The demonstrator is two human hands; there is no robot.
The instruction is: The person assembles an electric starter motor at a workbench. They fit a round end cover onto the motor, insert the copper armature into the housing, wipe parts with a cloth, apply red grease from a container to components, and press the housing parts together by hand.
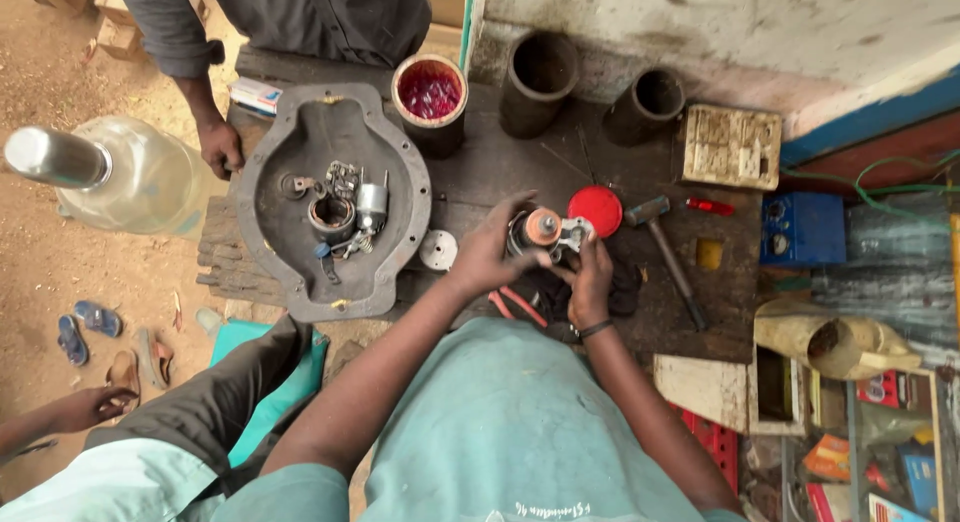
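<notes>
Left hand [487, 254] is curling its fingers closed around a small motor part [538, 229]. Right hand [590, 282] is pinching the metal bracket [574, 232] just beside them

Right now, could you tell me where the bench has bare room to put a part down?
Bare wood lies between the red tin, the dark pipes and the red lid, also left of the hammer. It is crowded around both hands and in the grey housing.

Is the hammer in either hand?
No. The hammer lies on the workbench, right of both hands, which hold a small motor part.
</notes>
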